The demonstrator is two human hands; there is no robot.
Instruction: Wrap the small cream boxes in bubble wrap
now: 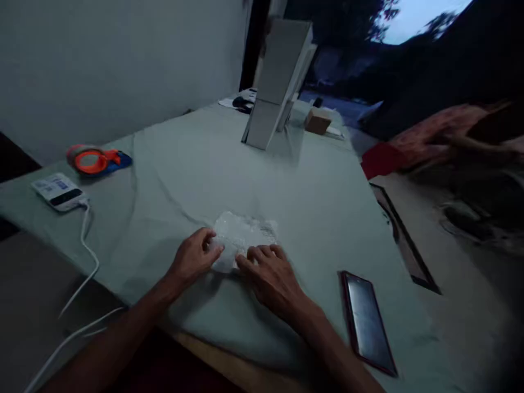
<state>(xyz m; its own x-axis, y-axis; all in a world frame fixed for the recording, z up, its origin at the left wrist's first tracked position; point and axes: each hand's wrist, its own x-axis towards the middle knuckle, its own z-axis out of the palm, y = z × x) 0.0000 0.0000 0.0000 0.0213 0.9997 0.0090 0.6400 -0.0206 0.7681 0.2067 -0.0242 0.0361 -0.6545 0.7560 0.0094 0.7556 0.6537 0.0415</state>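
Note:
A small white, crinkly clear-plastic packet (pixel 241 236) lies on the pale green cloth (pixel 196 164) that covers the table, near its front edge. My left hand (pixel 194 257) rests on the packet's left end with the fingers curled over its edge. My right hand (pixel 270 275) lies beside it, fingertips pressed on the packet's near edge. Both hands touch the packet while it stays flat on the cloth.
A dark phone (pixel 366 322) lies face up to the right. At the left are a white power bank (pixel 59 192) with a white cable (pixel 82 273) and an orange-and-blue tape dispenser (pixel 98 160). A grey upright stand (pixel 274 82) and a small brown box (pixel 317 121) sit at the back.

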